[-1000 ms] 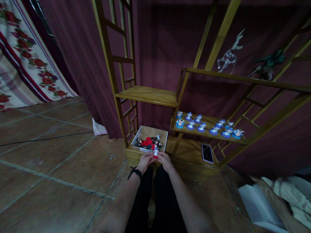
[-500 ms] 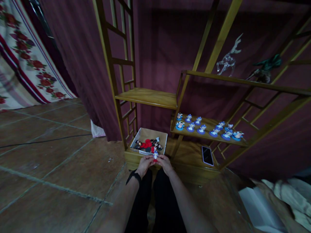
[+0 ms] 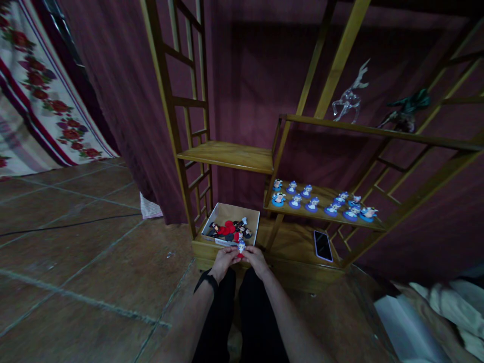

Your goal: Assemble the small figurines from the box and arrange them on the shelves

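Note:
A small figurine (image 3: 241, 246) with a blue-purple top, white body and red base stands upright between my hands. My left hand (image 3: 225, 259) pinches its base from the left, and my right hand (image 3: 255, 259) pinches it from the right. Just beyond my fingers is an open white cardboard box (image 3: 254, 216) holding several jumbled figurines (image 3: 229, 229) in black and red. On the low shelf (image 3: 325, 205) to the right, several blue-and-white figurines (image 3: 295, 201) stand in two rows on round bases.
A phone (image 3: 322, 245) lies on the lower board at right. A clear deer ornament (image 3: 350, 98) and a dark green ornament (image 3: 406, 112) stand on a higher shelf. A wooden shelf board (image 3: 229, 155) juts out above the box. A cable (image 3: 75, 223) crosses the tiled floor at left.
The view has shifted slightly. Both hands keep hold of the figurine in front of the box, with hardly any movement. The shelf figurines stay in place.

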The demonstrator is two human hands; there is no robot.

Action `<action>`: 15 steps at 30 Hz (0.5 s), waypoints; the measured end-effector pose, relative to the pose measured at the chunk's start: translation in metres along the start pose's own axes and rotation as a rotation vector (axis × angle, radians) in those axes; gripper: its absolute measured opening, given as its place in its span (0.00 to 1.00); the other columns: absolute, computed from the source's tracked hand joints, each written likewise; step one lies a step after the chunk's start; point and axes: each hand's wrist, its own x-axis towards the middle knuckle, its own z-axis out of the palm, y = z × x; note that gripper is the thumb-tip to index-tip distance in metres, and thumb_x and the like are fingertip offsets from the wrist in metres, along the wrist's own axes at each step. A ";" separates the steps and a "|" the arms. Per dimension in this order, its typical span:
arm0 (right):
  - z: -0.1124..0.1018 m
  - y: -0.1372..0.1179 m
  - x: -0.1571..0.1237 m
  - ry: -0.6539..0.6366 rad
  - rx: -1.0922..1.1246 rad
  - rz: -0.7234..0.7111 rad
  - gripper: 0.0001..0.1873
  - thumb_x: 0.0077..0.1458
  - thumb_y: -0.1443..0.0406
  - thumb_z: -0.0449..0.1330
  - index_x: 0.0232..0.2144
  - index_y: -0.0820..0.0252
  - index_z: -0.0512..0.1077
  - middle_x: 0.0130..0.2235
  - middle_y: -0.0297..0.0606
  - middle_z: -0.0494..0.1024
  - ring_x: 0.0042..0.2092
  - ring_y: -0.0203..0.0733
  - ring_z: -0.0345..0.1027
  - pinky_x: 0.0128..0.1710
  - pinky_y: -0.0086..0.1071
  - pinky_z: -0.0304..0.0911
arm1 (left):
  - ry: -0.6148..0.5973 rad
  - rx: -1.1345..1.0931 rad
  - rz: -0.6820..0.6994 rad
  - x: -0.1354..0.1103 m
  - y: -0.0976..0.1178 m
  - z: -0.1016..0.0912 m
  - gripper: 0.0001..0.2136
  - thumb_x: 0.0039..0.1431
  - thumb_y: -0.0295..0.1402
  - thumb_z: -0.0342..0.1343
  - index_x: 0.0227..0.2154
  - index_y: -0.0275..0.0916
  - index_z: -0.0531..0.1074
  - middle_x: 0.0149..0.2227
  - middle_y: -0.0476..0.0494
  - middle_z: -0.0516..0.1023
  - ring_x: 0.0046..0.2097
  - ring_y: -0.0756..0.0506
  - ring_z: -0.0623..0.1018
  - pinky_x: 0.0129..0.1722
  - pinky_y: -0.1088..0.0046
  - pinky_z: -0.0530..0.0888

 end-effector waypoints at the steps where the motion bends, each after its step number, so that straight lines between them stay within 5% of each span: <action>1: 0.000 0.000 0.000 -0.001 -0.001 -0.004 0.19 0.35 0.55 0.65 0.30 0.62 0.74 0.34 0.39 0.78 0.38 0.43 0.72 0.38 0.35 0.66 | -0.003 0.002 0.000 0.000 0.000 0.000 0.10 0.40 0.29 0.65 0.28 0.32 0.74 0.26 0.43 0.77 0.27 0.51 0.76 0.31 0.76 0.75; 15: 0.001 -0.003 -0.001 0.052 -0.037 0.001 0.15 0.35 0.57 0.64 0.26 0.61 0.73 0.30 0.35 0.77 0.35 0.41 0.72 0.37 0.35 0.67 | -0.004 0.037 -0.015 -0.001 0.003 0.003 0.12 0.38 0.30 0.66 0.28 0.32 0.75 0.27 0.43 0.78 0.27 0.51 0.77 0.30 0.77 0.75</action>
